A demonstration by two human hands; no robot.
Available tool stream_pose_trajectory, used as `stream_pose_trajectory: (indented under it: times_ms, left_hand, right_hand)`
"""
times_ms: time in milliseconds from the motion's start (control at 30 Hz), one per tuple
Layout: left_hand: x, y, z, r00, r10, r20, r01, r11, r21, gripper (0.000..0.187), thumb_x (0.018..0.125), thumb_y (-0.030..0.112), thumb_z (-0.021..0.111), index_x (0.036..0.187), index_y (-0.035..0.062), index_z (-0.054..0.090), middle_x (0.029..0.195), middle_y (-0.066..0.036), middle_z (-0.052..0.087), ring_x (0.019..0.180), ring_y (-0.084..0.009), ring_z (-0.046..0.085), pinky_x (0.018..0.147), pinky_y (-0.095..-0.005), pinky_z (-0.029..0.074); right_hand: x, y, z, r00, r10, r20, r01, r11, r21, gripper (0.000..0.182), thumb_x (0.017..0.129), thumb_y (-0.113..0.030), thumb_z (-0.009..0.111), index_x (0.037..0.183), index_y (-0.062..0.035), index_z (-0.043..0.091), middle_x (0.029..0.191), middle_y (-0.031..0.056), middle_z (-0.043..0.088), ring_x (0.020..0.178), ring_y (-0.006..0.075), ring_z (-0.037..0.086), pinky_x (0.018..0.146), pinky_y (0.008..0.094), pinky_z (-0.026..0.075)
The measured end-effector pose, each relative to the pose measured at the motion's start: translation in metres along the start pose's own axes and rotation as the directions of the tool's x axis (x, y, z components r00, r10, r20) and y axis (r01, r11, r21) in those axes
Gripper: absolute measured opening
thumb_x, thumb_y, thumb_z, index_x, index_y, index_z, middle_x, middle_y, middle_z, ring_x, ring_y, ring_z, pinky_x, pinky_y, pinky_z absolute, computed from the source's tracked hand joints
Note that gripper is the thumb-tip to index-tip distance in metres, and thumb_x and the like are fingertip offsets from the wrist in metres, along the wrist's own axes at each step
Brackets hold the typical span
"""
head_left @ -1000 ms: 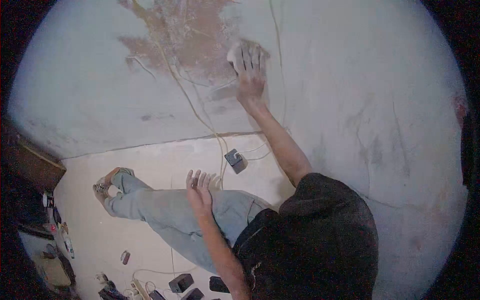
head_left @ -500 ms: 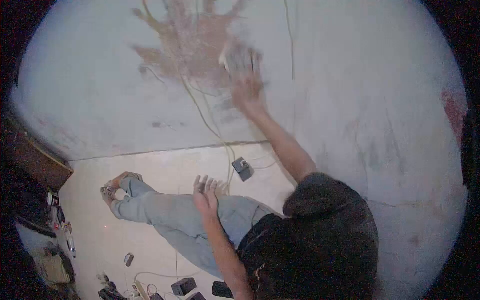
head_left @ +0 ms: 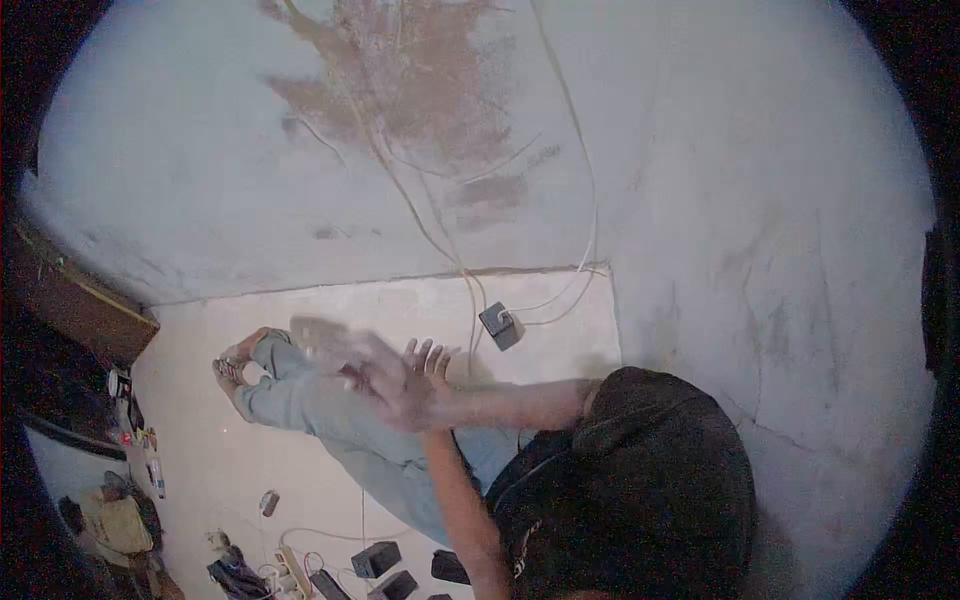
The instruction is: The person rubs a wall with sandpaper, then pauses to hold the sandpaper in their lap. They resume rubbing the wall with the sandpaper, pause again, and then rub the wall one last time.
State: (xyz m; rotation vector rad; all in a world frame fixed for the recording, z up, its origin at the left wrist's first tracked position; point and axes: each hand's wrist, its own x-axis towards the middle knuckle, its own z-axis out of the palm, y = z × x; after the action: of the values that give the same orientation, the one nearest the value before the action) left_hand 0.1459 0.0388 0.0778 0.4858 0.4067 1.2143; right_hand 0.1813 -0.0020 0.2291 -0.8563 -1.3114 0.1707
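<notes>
My right hand [head_left: 395, 395] is blurred by motion, low in front of my legs. It grips a flat, broad, greyish tool [head_left: 320, 340], also smeared, which points away from me over my trousers [head_left: 345, 435]. My left hand [head_left: 430, 360] is held up close behind the right one with its fingers spread and greyish at the tips. The right hand and wrist overlap its palm in this view, so the palm is hidden.
A wall [head_left: 180, 180] with a rough brownish patch [head_left: 430, 90] and hanging cables fills the upper view. A black box [head_left: 500, 325] with cables stands on the pale floor [head_left: 560, 355]. Several dark blocks [head_left: 375, 560] and a power strip [head_left: 295, 570] lie near the bottom edge.
My right hand has come off the wall with the tool and swung down to beside my left hand. The left hand has shifted slightly up and right in view.
</notes>
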Motion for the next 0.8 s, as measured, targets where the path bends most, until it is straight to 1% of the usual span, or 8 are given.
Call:
stream_pose_trajectory:
  times_ms: [67,133,167,300,400,500,667,800]
  left_hand:
    - [0.003,0.001,0.008,0.983,-0.048,-0.178,0.046,0.999,-0.017,0.053,0.090,0.025,0.054,0.133,-0.0005,0.035,0.125,-0.022,0.040,0.109,-0.0365,0.045,0.100,-0.0479,0.040]
    - [-0.001,0.004,0.033,0.961,-0.036,-0.273,0.051,0.997,0.051,0.049,0.091,0.022,0.052,0.132,-0.0018,0.035,0.122,-0.021,0.041,0.107,-0.0343,0.046,0.098,-0.0466,0.041]
    - [-0.002,0.004,0.032,0.978,-0.004,-0.210,0.026,0.994,0.104,0.048,0.091,0.021,0.052,0.131,-0.0024,0.036,0.121,-0.021,0.041,0.106,-0.0331,0.047,0.098,-0.0461,0.042]
    - [-0.001,0.002,0.025,0.993,-0.014,-0.119,0.014,1.000,-0.006,0.047,0.090,0.019,0.053,0.130,-0.0012,0.038,0.119,-0.019,0.044,0.106,-0.0310,0.047,0.095,-0.0443,0.043]
    - [0.001,0.004,0.028,0.984,-0.052,-0.172,0.044,0.998,-0.051,0.045,0.091,0.019,0.052,0.129,0.0002,0.039,0.117,-0.018,0.045,0.106,-0.0309,0.047,0.094,-0.0434,0.044]
    - [0.007,0.000,0.025,0.980,-0.063,-0.187,0.054,0.997,-0.052,0.045,0.091,0.021,0.052,0.129,0.0006,0.040,0.117,-0.018,0.046,0.106,-0.0305,0.047,0.093,-0.0436,0.043]
    - [0.004,0.003,0.021,0.985,-0.041,-0.170,0.040,0.999,-0.005,0.045,0.091,0.023,0.051,0.129,0.0003,0.040,0.118,-0.018,0.045,0.106,-0.0303,0.047,0.094,-0.0440,0.043]
    - [0.005,0.003,0.016,0.987,-0.071,-0.141,0.057,0.993,-0.106,0.047,0.091,0.021,0.052,0.131,0.0012,0.039,0.122,-0.018,0.043,0.111,-0.0310,0.043,0.099,-0.0452,0.039]
  right_hand:
    - [-0.024,-0.014,0.004,0.981,0.192,0.026,-0.188,0.974,-0.130,0.050,0.089,-0.026,0.056,0.134,-0.0064,0.043,0.128,0.0193,0.046,0.116,0.0322,0.048,0.099,0.0416,0.039]
    - [-0.051,0.001,0.015,0.784,0.198,0.589,-0.276,0.960,0.044,0.045,0.092,-0.027,0.051,0.132,-0.0082,0.045,0.124,0.0184,0.048,0.113,0.0342,0.049,0.096,0.0432,0.040]
    - [-0.060,0.007,0.021,0.906,-0.120,0.405,0.120,0.992,0.025,0.044,0.089,-0.026,0.054,0.129,-0.0085,0.047,0.115,0.0107,0.050,0.101,0.0270,0.054,0.080,0.0366,0.049]
    - [-0.063,0.011,0.016,0.700,0.099,0.707,-0.133,0.991,-0.006,0.041,0.090,-0.027,0.052,0.128,-0.0106,0.049,0.112,0.0106,0.051,0.104,0.0272,0.051,0.078,0.0396,0.048]
    - [-0.061,0.011,0.020,0.745,0.126,0.655,-0.173,0.985,0.007,0.037,0.090,-0.027,0.052,0.123,-0.0108,0.052,0.111,0.0112,0.050,0.104,0.0283,0.050,0.079,0.0407,0.049]
    - [-0.072,0.021,0.021,0.811,0.015,0.584,0.011,0.999,-0.041,0.036,0.091,-0.028,0.052,0.122,-0.0104,0.053,0.108,0.0142,0.051,0.098,0.0310,0.053,0.080,0.0417,0.048]
    - [-0.066,0.019,0.023,0.680,0.218,0.700,-0.260,0.964,-0.048,0.037,0.093,-0.033,0.049,0.112,-0.0009,0.055,0.098,0.0222,0.051,0.095,0.0363,0.054,0.081,0.0437,0.045]
    - [-0.068,0.021,0.032,0.688,0.315,0.653,-0.391,0.920,-0.032,0.039,0.095,-0.034,0.043,0.104,0.0030,0.055,0.093,0.0229,0.052,0.089,0.0386,0.056,0.079,0.0453,0.045]
